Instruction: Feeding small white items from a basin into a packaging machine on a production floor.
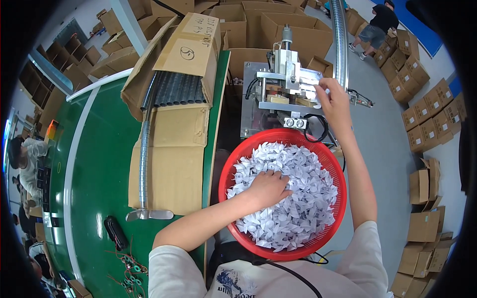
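Palm down on heaped white pieces, near the middle of the red basket: left hand, thumb parted from fingers; grip impossible to tell. At the metal machine's right edge: right hand, fingers curled, hold likewise unclear. Near the counter's right edge: cardboard box.

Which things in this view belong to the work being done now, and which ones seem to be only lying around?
In use:
- red basket of small white pieces, with the left hand on them
- metal machine, with the right hand at it

Apparently just lying about:
- black case and wired parts on the green table
- cardboard boxes at right
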The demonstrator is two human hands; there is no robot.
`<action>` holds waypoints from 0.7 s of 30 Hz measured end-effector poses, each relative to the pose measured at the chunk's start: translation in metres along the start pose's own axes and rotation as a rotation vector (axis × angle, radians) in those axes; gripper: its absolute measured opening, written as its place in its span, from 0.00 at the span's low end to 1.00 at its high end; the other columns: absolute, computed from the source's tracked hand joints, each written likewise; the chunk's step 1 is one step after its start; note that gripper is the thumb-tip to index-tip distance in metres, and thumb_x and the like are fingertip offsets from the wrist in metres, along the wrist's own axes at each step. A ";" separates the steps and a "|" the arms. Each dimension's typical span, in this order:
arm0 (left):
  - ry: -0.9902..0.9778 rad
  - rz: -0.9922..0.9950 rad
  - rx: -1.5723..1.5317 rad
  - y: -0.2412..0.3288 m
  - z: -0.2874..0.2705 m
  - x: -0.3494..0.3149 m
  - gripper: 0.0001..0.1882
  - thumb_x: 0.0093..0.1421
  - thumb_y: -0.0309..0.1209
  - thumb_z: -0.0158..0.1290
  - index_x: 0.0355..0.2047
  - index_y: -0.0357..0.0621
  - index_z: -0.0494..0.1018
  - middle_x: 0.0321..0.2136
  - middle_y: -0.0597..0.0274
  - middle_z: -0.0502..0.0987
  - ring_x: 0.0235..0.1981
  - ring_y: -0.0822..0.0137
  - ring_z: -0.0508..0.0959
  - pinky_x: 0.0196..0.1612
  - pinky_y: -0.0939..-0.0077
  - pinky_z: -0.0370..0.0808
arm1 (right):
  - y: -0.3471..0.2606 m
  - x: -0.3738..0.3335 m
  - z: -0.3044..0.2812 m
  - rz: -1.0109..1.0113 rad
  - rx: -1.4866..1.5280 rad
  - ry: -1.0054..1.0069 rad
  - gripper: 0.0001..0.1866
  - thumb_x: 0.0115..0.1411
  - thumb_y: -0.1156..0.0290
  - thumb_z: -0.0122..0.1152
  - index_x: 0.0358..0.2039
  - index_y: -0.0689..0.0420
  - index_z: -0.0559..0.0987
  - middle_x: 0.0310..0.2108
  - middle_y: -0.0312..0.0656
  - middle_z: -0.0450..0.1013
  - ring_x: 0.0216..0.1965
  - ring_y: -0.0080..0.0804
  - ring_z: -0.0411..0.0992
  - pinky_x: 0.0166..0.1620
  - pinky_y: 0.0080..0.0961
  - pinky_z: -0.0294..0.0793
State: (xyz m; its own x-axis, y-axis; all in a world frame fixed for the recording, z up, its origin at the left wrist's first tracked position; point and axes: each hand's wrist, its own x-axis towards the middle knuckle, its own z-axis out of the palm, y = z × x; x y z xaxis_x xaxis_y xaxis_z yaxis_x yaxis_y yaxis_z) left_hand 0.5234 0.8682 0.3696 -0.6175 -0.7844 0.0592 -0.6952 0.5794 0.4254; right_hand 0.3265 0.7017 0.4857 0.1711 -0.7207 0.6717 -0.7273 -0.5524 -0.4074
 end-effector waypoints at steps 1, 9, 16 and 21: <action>0.005 0.001 -0.001 0.000 0.000 0.000 0.21 0.64 0.46 0.52 0.42 0.38 0.76 0.38 0.47 0.78 0.40 0.47 0.78 0.44 0.56 0.75 | -0.003 0.001 0.002 -0.013 0.013 -0.035 0.09 0.64 0.68 0.59 0.42 0.57 0.78 0.32 0.38 0.70 0.29 0.32 0.67 0.33 0.27 0.67; -0.041 -0.028 0.011 0.000 -0.002 0.001 0.20 0.66 0.46 0.51 0.42 0.39 0.74 0.39 0.49 0.77 0.41 0.47 0.78 0.48 0.59 0.75 | -0.027 0.007 0.016 -0.099 -0.106 -0.191 0.08 0.64 0.67 0.59 0.38 0.58 0.77 0.31 0.39 0.71 0.28 0.35 0.69 0.32 0.31 0.68; 0.010 -0.002 -0.010 -0.004 0.002 0.000 0.21 0.64 0.46 0.52 0.41 0.38 0.75 0.38 0.47 0.78 0.39 0.47 0.79 0.44 0.56 0.75 | -0.036 0.027 0.020 0.060 -0.082 -0.280 0.07 0.64 0.68 0.57 0.36 0.59 0.76 0.31 0.41 0.73 0.28 0.36 0.70 0.33 0.32 0.69; -0.018 -0.010 -0.006 -0.001 -0.001 0.001 0.21 0.65 0.47 0.51 0.41 0.39 0.75 0.38 0.47 0.78 0.39 0.47 0.79 0.45 0.56 0.75 | -0.028 0.024 0.020 0.068 -0.067 -0.343 0.07 0.64 0.69 0.57 0.37 0.59 0.76 0.34 0.41 0.75 0.30 0.36 0.72 0.34 0.31 0.70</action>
State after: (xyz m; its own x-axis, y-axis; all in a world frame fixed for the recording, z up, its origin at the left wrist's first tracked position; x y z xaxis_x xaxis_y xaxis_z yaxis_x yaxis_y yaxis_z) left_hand 0.5237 0.8665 0.3696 -0.6171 -0.7859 0.0386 -0.6993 0.5703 0.4309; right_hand 0.3640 0.6912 0.5008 0.3255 -0.8600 0.3931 -0.7850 -0.4775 -0.3946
